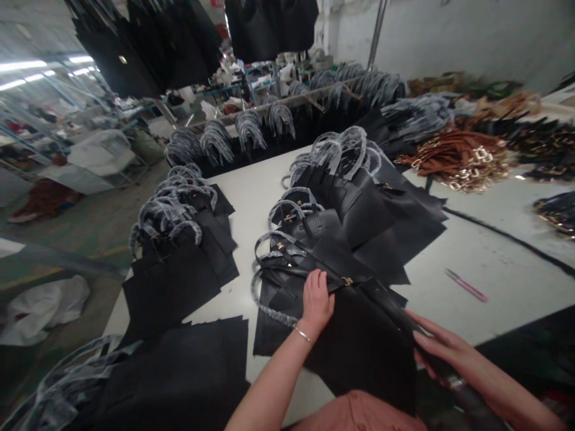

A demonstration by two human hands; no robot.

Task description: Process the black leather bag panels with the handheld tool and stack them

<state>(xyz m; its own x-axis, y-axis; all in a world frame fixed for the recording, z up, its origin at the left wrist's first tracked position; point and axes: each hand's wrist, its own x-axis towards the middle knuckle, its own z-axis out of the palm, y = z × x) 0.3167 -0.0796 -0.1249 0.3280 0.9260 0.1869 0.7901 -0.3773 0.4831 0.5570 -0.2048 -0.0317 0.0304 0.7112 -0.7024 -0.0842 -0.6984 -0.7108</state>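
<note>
Strap (pixel 395 312) fills my closed right hand (pixel 449 349); left hand (pixel 317 304) curls on bag (pixel 363 335), hold unclear. Tabletop (pixel 498 266) opens right, to near edge.

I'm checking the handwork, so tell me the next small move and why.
Probably bring the right hand inward and lay the black strap along the black bag: that hand holds the strap out past the bag's right edge, while the left hand rests on the bag, near the gold clasp, and seems able to steady it.
</note>
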